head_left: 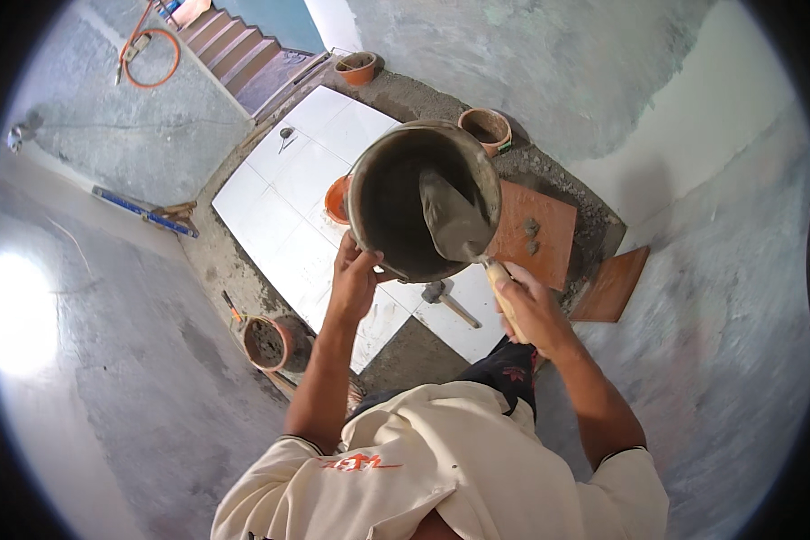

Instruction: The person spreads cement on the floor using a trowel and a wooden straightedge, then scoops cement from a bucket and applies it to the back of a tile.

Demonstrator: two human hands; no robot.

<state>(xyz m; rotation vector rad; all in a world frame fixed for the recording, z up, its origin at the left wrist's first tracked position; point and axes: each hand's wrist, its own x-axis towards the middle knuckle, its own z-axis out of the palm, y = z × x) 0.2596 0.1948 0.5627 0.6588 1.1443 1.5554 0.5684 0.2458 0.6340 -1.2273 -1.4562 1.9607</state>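
A dark, mortar-smeared bucket [358,202] is held up in front of me, its mouth tilted toward me. My left hand [355,277] grips its lower left rim, thumb at the edge. In my right hand [529,301] is a trowel [453,216], the fingers wrapped round its pale wooden handle. The grey-coated blade reaches into the bucket's mouth on the right side. How much mortar lies inside is too dark to tell. Below the bucket, a mallet [450,303] with a dark head and wooden handle lies on white floor tiles [288,225].
A bare mortar patch [414,355] lies near my legs. Brown tiles [553,238] are at the right, one with mortar lumps. Orange buckets stand at the left [266,344], far edge [357,68] and back right [486,129]. A blue spirit level [139,210] lies by the left wall; stairs [229,45] rise beyond.
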